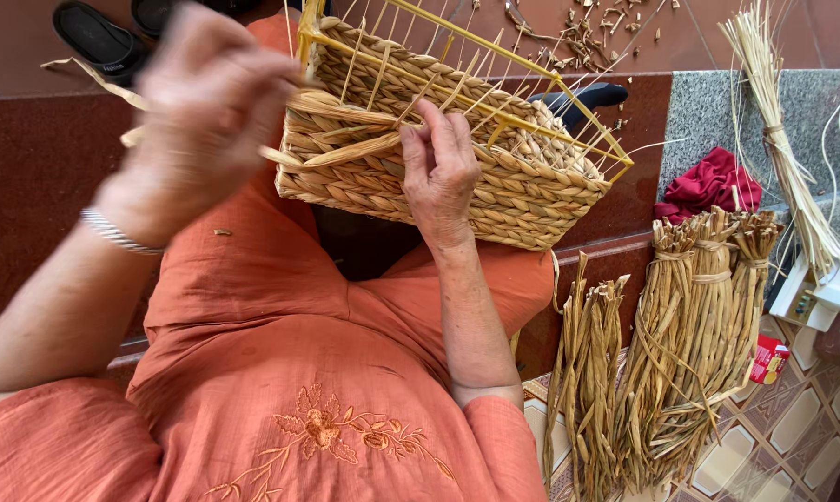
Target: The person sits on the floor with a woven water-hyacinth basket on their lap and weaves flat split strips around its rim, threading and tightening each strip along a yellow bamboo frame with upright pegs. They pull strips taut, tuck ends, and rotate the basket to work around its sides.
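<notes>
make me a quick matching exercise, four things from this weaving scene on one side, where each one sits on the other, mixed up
Things:
1. woven basket
2. red cloth
3. dried reed bundles
4. black sandals

Places:
A. top left, on the floor
B. standing at the lower right
C. on the person's lap
D. on the ledge at right

Pairs: 1-C, 2-D, 3-B, 4-A
</notes>
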